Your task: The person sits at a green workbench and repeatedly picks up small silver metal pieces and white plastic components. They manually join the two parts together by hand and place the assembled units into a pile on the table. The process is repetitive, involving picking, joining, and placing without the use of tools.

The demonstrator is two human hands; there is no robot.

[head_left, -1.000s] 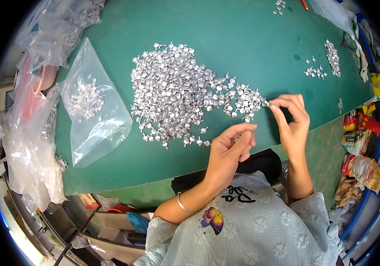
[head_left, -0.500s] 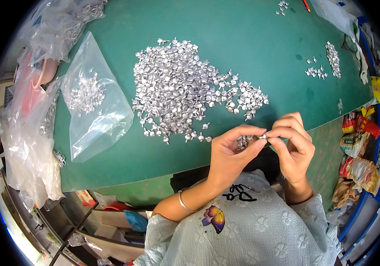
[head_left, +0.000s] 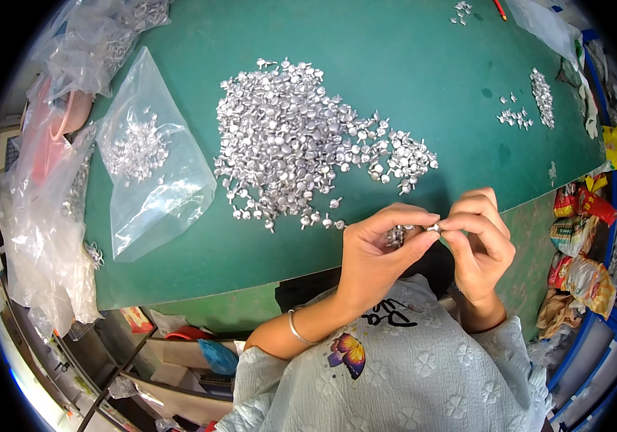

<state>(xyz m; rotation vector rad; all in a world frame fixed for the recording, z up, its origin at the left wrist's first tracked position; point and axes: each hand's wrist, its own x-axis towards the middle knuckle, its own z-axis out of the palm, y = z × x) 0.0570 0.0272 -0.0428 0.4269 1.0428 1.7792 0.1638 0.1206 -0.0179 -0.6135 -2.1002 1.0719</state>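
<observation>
At the table's near edge, my left hand point(head_left: 367, 255) curls around several small silver knobs with short stems point(head_left: 396, 236), which show in its palm. Between its thumb and forefinger is the end of one silver knob point(head_left: 434, 227). My right hand point(head_left: 480, 248) meets it there, its thumb and forefinger pinching that same knob from the other side. Just beyond my hands lies a big heap of the same silver knobs point(head_left: 279, 137), trailing off rightward into a smaller cluster point(head_left: 410, 160).
A clear plastic bag point(head_left: 171, 209) with silver pieces lies left of the heap on the green table point(head_left: 395, 57). More filled bags point(head_left: 49, 245) crowd the left edge by a pink container point(head_left: 76, 115). Small groups of pieces point(head_left: 542, 99) sit at right. Colourful packets point(head_left: 588, 277) line the right side.
Both hands have shifted very slightly right and down, still pinching the knob between them. The knob appears turned a little. The heap is unchanged.
</observation>
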